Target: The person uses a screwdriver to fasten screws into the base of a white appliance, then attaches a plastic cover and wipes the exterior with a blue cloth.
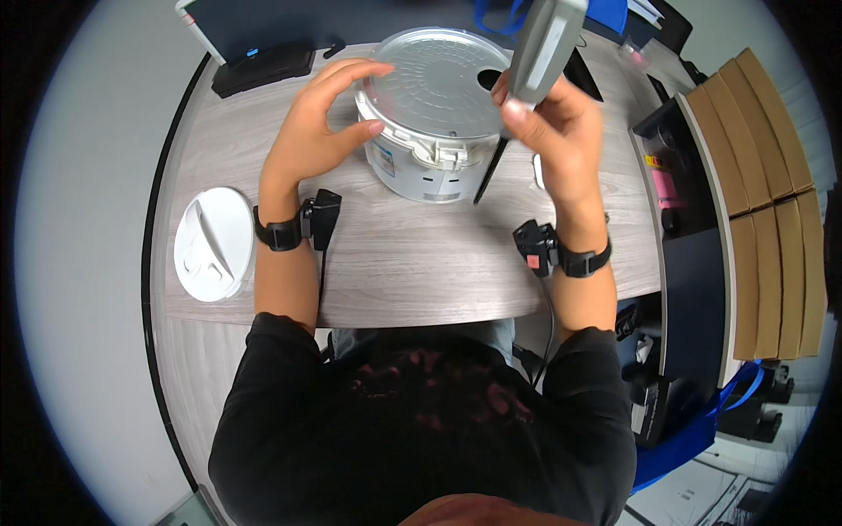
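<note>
We see a round white glossy plastic cooker body (427,149) with matt grey metal plate, on a pale matt wood-grain tabletop (412,254).

White cooker body (421,162) with silvery ribbed lid; left of it, white round cover (213,244) on grey woodgrain table (421,263).

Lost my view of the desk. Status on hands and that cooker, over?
Left hand open, cupping the white cooker. Right hand shut on grey tool, tip beside the cooker. White lid lies apart, left.
</note>
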{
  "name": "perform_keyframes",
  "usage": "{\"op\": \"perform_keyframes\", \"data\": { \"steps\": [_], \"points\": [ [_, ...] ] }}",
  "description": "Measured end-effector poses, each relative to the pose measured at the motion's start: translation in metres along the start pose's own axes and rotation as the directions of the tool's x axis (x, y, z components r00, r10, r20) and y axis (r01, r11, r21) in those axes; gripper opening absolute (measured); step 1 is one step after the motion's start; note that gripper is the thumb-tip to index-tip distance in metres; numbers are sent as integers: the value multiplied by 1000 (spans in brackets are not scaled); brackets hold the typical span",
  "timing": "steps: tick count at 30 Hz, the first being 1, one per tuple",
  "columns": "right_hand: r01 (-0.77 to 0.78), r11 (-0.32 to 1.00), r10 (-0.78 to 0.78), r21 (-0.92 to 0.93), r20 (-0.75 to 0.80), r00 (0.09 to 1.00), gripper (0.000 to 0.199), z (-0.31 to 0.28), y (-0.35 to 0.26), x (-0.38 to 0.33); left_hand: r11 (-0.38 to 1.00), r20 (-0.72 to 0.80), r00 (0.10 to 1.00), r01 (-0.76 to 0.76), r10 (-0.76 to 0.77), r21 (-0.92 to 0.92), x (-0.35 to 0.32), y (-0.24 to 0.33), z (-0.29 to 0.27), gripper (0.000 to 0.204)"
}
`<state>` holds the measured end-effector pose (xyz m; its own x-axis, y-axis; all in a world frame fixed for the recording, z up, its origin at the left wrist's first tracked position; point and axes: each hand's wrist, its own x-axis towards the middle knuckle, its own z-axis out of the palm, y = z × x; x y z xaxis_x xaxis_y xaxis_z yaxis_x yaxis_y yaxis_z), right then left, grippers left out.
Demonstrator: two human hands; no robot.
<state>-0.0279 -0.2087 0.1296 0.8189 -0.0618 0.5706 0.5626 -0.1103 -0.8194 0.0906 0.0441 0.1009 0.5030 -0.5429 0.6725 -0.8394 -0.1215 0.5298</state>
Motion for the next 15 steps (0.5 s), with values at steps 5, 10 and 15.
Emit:
{"op": "perform_keyframes", "data": {
  "steps": [5,10,15],
  "points": [
    [35,986,-29,-161,42,999,29,22,14,-18,1000,77,997,-14,14,3,-4,-29,-4,58],
    [87,940,-61,-329,88,994,26,33,11,-20,999,70,997,-30,29,14,-3,-31,-1,51],
    [177,868,-128,-464,136,982,32,31,10,-19,981,33,988,-156,153,116,6,-12,16,43]
  ]
}}
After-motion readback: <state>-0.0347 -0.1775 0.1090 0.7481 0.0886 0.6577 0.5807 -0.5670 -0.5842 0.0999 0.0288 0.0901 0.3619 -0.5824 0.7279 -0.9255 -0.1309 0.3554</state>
